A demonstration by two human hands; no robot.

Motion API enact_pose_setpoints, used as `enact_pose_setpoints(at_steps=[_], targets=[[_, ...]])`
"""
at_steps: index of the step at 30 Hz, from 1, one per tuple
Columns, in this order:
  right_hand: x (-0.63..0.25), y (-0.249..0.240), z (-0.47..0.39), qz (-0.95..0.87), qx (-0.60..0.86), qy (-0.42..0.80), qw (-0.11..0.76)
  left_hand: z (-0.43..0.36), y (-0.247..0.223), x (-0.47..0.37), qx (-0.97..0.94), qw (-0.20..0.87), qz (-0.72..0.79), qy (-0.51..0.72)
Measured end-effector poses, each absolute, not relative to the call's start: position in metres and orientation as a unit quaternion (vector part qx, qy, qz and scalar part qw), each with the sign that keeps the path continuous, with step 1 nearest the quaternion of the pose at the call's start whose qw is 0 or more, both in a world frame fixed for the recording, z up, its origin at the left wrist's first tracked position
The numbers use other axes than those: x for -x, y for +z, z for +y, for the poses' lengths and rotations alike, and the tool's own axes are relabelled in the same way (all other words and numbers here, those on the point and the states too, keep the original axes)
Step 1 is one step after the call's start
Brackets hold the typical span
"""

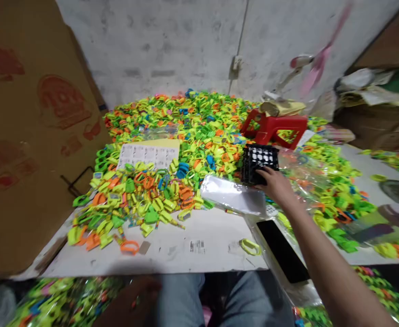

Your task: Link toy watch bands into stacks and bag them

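Note:
My right hand (275, 184) reaches out over the table, its fingers and thumb on the near edge of a black plastic basket (246, 165). White rounded patches in rows show on the basket's far side. Below the table edge, in shadow, is my left hand (145, 288); it is dark and blurred, and its fingers cannot be made out. Near the right hand lies a clear plastic bag (233, 195) with a pale sheet in it. Green, yellow and orange plastic toy watches (165, 190) are heaped across the table, and one yellow watch band (250, 247) lies apart at the front.
A red plastic stool (271, 129) stands in the heap behind the basket. A sticker sheet (148, 154) lies on the pile. A black phone-like slab (283, 250) rests at the front right. A tall cardboard box (39, 136) walls the left; a pink fan (318, 68) stands at the back right.

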State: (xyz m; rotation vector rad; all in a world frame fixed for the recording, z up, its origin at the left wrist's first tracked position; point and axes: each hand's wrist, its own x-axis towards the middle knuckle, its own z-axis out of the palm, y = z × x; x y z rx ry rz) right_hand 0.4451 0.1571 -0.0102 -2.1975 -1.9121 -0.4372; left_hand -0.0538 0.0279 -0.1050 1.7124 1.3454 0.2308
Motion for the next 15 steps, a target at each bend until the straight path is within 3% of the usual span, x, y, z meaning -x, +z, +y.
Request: enact_pose_setpoints(at_steps=[4, 10, 12, 15], targets=[[-0.454, 0.003, 0.144, -0.662, 0.705, -0.121, 0.223, 0.040, -0.100, 0.075, -0.699, 0.364, 0.583, 0.198], [-0.369, -0.001, 0.081, -0.728, 0.611, -0.028, 0.311, 0.066, -0.114, 0.103, -0.715, 0.095, 0.645, 0.251], [-0.321, -0.023, 0.051, -0.791, 0.557, 0.075, 0.242, 0.075, -0.118, 0.099, -0.727, 0.061, 0.641, 0.239], [-0.261, -0.060, 0.015, -0.814, 0.547, 0.184, 0.063, 0.092, -0.118, 0.086, -0.756, 0.056, 0.615, 0.216]])
